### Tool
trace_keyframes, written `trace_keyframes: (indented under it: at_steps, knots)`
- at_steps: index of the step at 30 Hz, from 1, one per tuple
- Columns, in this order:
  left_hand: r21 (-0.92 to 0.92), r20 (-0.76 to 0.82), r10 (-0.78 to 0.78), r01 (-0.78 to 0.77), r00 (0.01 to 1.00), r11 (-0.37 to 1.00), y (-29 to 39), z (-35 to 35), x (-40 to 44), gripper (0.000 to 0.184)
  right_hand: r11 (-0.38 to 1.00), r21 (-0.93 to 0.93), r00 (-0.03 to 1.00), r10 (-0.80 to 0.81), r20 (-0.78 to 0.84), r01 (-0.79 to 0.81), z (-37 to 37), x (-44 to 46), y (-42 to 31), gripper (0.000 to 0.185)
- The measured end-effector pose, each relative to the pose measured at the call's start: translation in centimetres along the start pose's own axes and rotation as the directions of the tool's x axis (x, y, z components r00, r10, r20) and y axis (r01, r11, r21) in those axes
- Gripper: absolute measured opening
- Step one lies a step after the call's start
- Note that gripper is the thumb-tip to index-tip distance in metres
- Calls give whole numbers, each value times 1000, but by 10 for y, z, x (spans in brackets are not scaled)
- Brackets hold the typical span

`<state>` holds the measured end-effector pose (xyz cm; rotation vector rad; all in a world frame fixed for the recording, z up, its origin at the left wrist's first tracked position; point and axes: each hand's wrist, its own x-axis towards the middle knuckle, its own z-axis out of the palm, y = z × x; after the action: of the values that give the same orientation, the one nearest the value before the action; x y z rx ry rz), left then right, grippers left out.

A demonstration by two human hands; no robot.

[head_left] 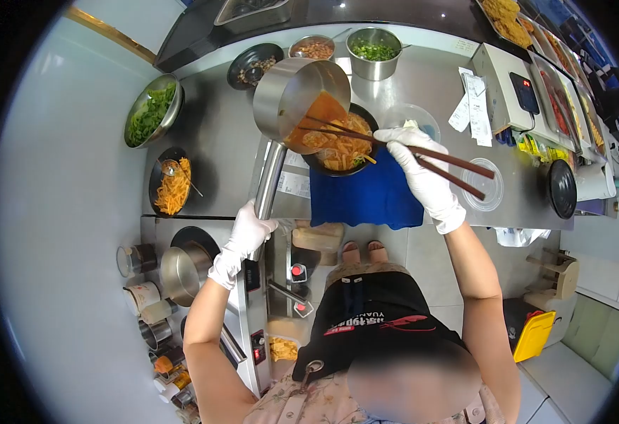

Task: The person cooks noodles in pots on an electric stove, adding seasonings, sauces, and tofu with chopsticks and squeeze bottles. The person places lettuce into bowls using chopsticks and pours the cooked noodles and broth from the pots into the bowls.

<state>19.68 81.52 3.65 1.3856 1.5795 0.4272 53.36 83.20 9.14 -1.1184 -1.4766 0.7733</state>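
Observation:
My gloved left hand [248, 232] is wrapped round the long handle of a steel saucepan [270, 106]. The pan is tipped toward a black bowl [367, 116], and orange-red broth [325, 107] lies along its lower side. Noodles [341, 150] in orange sauce fill the bowl, which stands by a blue cloth [366, 194]. In my gloved right hand [419, 169] is a pair of long brown chopsticks [457, 164], closed in the fingers. Their tips reach into the pan's mouth above the noodles.
Chopped greens fill a steel pot [373, 68] at the back. Leafy greens lie in a bowl [131, 138] at left, near a dish of shredded orange food [171, 187]. Paper slips [475, 106] and a clear lid [484, 185] lie at right. Another pot [182, 275] sits lower left.

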Motion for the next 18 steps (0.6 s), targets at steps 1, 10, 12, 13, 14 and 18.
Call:
trace_keyframes:
  at_steps: [1,10,12,13,14,18]
  knots:
    - [-6,-5,-28,28,1000,1000,3,0,-1,29,1000,4,1000,13,18,-13,1,-2,4,13]
    - [-54,29,-87,89,996,995,2,-1,-1,24,994,8,993,-109,-49,110,0,4,-15,15]
    - [-75,26,-91,93,996,993,4,1,-2,23,985,6,984,-170,-62,170,6,2,-11,15]
    - [-102,22,-99,101,995,990,6,2,-3,23,983,2,981,-186,-56,186,8,0,-10,16]
    - [-98,21,-96,98,995,990,8,2,-3,23,965,8,963,-263,-51,264,11,-1,-5,18]
    - [-138,26,-124,126,992,982,11,4,-5,23,950,-93,954,-289,83,296,11,-12,2,21]
